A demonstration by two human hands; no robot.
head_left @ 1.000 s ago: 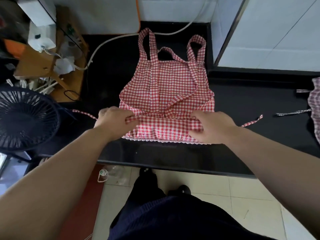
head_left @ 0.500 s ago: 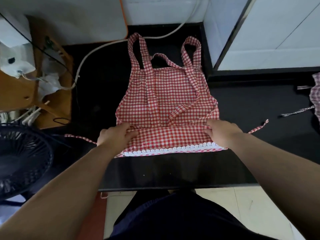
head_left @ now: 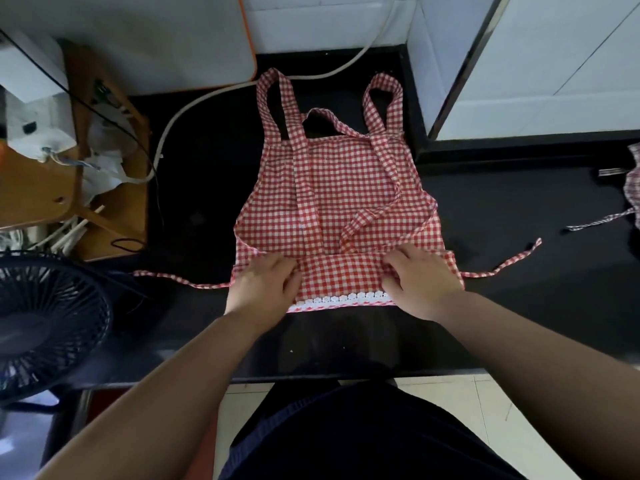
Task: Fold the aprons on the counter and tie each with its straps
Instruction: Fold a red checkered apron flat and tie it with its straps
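One red checked apron (head_left: 332,188) lies flat mid-worktop (head_left: 519,209), its lace-trimmed near end folded into a band. The left hand (head_left: 265,289) and right hand (head_left: 420,284) each pinch that band. Seemingly a second apron (head_left: 632,188) pokes in at the right edge. White tiled walls (head_left: 554,64) stand behind, and one black fan (head_left: 45,323) sits left.

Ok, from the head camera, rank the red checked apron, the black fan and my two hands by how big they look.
1. red checked apron
2. black fan, though the frame edge cuts it off
3. left hand and right hand: about alike, so not ranked against each other
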